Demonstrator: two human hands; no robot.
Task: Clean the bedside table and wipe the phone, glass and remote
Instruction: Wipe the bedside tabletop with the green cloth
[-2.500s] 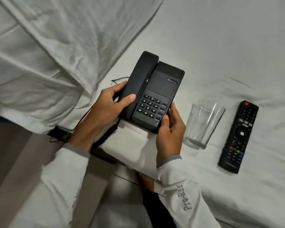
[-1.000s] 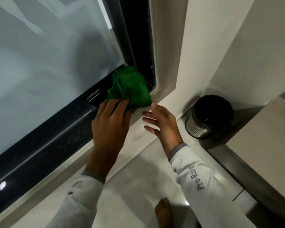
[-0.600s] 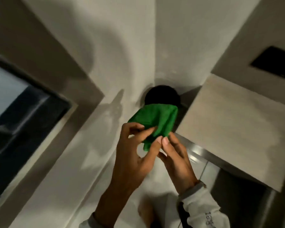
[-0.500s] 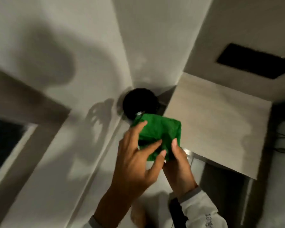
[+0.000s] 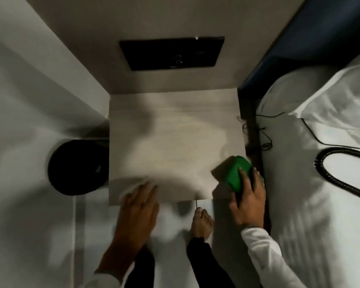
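Step in hand: wiping the bedside table. My right hand presses the green cloth flat; my left hand rests spread, empty. Next: sweep leftward.

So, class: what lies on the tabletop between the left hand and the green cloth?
Nothing: in the head view the bedside table is bare between the left hand and the green cloth under the right hand.
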